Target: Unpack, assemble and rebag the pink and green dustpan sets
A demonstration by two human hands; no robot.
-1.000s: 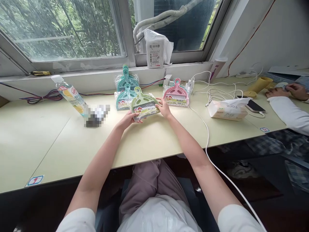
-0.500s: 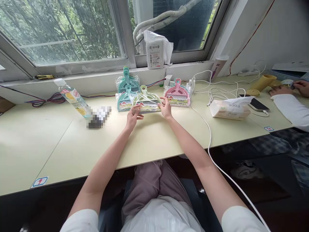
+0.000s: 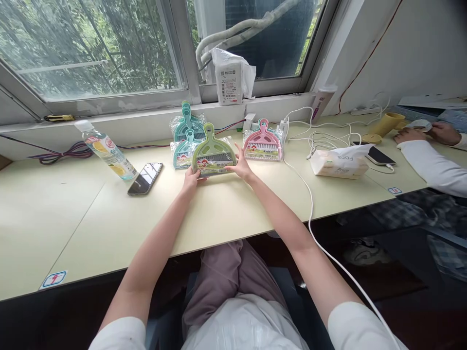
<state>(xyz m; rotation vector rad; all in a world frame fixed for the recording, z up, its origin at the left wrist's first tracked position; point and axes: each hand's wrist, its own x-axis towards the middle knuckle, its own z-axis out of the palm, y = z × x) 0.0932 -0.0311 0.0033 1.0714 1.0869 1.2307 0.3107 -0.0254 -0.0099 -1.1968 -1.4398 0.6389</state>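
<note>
A wrapped green dustpan and brush set stands tilted in front of me, its handle pointing up. At its lower left corner my left hand is closed, with the thumb in front. My right hand grips the lower right corner, thumb on the printed label and index finger raised. Just behind and left is a smaller teal dustpan set in clear wrap, partly covered by the green one. Another teal dustpan set leans against the sill behind. To the right, apart from my hand, a pink dustpan set stands in its wrap.
Left on the table are a tilted drink bottle and a phone. Right are a tissue pack, tangled white cables and another person's hands. A white cable hangs over the front edge.
The green dustpan set has come nearer to me and tipped more upright, and its face shows more fully. Both hands have moved with it. The view has shifted slightly.
</note>
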